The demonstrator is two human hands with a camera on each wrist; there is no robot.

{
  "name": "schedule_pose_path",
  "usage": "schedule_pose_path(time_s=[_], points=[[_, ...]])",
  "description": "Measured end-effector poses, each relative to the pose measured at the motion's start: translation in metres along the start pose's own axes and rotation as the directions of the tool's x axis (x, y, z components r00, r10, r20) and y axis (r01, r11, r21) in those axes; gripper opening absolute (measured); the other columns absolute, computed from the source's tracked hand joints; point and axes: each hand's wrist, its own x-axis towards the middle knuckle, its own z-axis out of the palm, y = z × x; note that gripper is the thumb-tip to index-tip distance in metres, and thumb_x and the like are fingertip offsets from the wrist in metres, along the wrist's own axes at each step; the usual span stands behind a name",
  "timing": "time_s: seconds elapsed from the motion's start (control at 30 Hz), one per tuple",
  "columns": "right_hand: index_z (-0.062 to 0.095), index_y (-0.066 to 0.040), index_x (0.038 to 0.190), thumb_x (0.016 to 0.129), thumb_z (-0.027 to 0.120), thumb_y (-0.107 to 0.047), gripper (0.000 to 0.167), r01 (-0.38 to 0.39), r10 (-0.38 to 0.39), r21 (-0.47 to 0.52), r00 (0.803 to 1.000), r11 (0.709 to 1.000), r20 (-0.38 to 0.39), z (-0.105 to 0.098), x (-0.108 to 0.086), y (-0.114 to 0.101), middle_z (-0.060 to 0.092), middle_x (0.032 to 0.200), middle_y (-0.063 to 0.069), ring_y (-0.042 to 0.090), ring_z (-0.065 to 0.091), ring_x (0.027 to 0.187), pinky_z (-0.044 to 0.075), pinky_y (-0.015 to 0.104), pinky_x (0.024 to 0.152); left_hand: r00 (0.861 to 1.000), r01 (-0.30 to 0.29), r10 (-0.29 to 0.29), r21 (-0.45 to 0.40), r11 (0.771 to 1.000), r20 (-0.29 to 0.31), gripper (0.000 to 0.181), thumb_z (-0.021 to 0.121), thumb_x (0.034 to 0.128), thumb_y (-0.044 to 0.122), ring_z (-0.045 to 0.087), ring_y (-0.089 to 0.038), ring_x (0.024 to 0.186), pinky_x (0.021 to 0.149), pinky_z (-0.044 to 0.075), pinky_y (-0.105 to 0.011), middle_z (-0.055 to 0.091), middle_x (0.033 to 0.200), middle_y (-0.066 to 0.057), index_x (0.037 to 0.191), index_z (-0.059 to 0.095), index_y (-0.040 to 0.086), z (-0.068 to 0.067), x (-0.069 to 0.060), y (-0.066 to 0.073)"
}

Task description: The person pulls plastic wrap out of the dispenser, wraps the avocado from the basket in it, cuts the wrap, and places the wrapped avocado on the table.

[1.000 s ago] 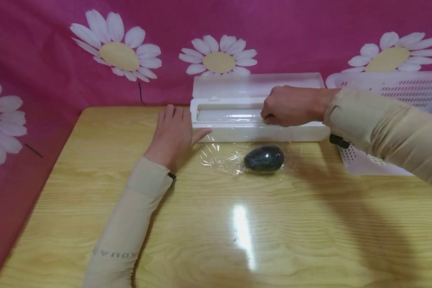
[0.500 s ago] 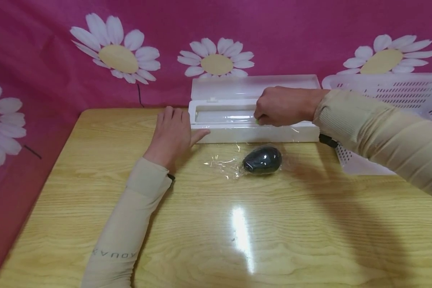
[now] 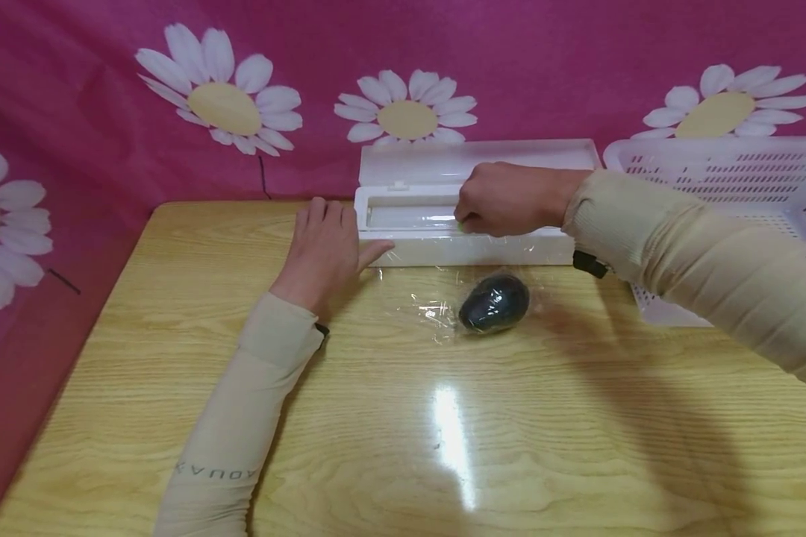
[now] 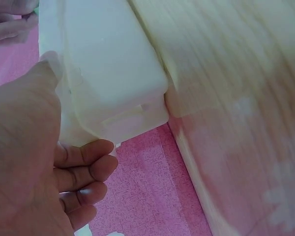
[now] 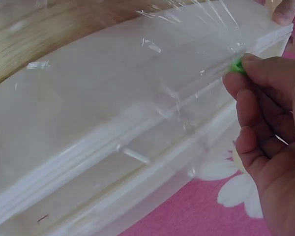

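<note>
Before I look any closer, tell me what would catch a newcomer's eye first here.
Probably the dark, shiny oval object with clear film about it on the wooden table, just in front of the open white box. Large white daisies stand out on the magenta backdrop behind. At the box, the right hand pinches a small green piece.

Left sleeve [image 3: 235,421] bears upside-down lettering [image 3: 216,473]; seemingly "AQUA".
</note>
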Motion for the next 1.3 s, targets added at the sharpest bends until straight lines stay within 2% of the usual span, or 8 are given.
schedule_pose_path(time_s=[0.2,0.43,0.83,1.07,1.3], points=[[0.047,-0.014,0.059,0.092,0.060,0.002,0.038,0.001,-0.001,0.002,1.000,1.000,0.006,0.000,0.013,-0.004,0.037,0.060,-0.004,0.012,0.038,0.062,0.040,0.029,0.062,1.000,-0.003,0.003,0.015,1.000,0.003,0.072,0.039,0.1019,0.070,0.038,-0.031,0.100,0.093,0.035,-0.043,0.048,0.096,-0.014,0.104,0.051,-0.001,-0.001,-0.001,0.001],[0.050,-0.014,0.059,0.094,0.062,-0.001,0.039,-0.008,0.008,0.004,1.000,1.000,0.010,0.000,0.025,-0.008,0.040,0.060,-0.004,0.012,0.041,0.061,0.041,0.030,0.062,1.000,-0.008,0.009,0.026,1.000,-0.021,0.072,0.041,0.1017,0.069,0.038,-0.031,0.099,0.092,0.035,-0.043,0.048,0.096,-0.014,0.104,0.051,-0.001,0.000,-0.001,0.000],[0.043,-0.018,0.057,0.096,0.059,-0.004,0.044,-0.021,0.021,-0.002,0.999,1.000,0.028,-0.003,0.048,-0.023,0.035,0.059,-0.005,0.012,0.036,0.059,0.039,0.029,0.061,0.998,-0.020,0.023,0.060,0.998,-0.060,0.072,0.045,0.1016,0.068,0.043,-0.033,0.100,0.093,0.037,-0.044,0.056,0.098,-0.017,0.104,0.055,-0.003,0.001,0.000,0.001],[0.053,-0.014,0.061,0.097,0.061,-0.007,0.038,-0.026,0.026,0.005,1.000,1.000,0.014,-0.004,0.054,-0.027,0.038,0.061,-0.004,0.012,0.036,0.060,0.039,0.029,0.062,0.998,-0.022,0.025,0.053,0.998,-0.065,0.070,0.046,0.1016,0.067,0.043,-0.033,0.100,0.092,0.037,-0.044,0.056,0.100,-0.017,0.105,0.055,-0.003,0.002,0.000,0.001],[0.041,-0.018,0.057,0.096,0.059,-0.006,0.044,-0.010,0.010,0.010,1.000,1.000,-0.012,-0.002,0.060,-0.028,0.030,0.060,-0.006,0.013,0.031,0.062,0.035,0.029,0.061,0.995,-0.027,0.034,0.076,0.997,-0.092,0.071,0.047,0.1012,0.067,0.045,-0.033,0.098,0.089,0.038,-0.043,0.057,0.099,-0.018,0.103,0.055,-0.004,0.003,-0.001,0.000]])
